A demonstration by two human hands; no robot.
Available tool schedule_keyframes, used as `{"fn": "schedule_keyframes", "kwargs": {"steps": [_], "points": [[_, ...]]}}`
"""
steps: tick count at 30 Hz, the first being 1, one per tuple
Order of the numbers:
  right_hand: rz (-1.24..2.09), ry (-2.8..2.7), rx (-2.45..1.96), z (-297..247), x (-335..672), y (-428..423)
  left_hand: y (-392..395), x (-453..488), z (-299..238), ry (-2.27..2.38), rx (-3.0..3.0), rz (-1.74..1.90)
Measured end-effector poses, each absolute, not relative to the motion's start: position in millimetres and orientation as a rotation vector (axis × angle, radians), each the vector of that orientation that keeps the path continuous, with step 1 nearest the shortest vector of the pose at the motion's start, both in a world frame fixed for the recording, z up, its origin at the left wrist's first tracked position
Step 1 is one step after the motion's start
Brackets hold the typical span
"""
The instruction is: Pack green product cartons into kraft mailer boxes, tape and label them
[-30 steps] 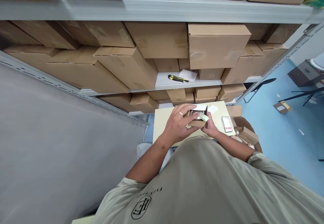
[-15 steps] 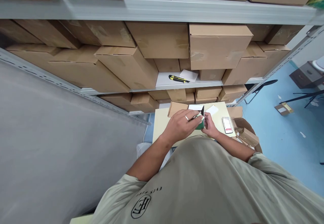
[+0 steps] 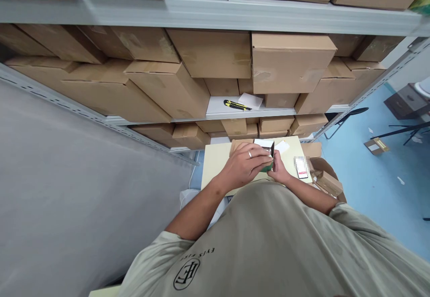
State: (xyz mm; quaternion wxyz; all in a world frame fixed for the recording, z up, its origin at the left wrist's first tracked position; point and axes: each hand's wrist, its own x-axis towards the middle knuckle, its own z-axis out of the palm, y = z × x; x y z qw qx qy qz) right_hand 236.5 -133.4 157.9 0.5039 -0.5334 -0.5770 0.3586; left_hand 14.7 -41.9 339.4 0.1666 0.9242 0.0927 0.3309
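The left hand curls over a small dark-green box while the right hand pinches its near side, holding it above the middle of the pale wooden counter.
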Motion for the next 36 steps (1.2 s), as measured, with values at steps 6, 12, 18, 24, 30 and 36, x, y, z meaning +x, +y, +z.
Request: {"fn": "schedule_keyframes", "kwargs": {"steps": [6, 12, 18, 24, 30, 36], "points": [[0.895, -1.336, -1.260, 159, 237, -132, -42, 13, 334, 0.397, 2.520, 1.009], [0.936, -1.309, -1.242, 158, 231, -130, -39, 16, 333, 0.788, 2.368, 1.185], [0.948, -1.315, -1.272, 159, 234, -131, -44, 1, 340, 1.162, 2.249, 1.241], [0.979, -1.304, -1.250, 170, 230, -133, -49, -11, 327, 1.076, 2.151, 1.293], [0.996, -1.353, -1.274, 177, 226, -135, -61, 6, 322, 0.737, 2.376, 1.435], [0.982, -1.364, -1.251, 176, 225, -136, -62, 15, 322, 0.489, 2.452, 1.353]]}}
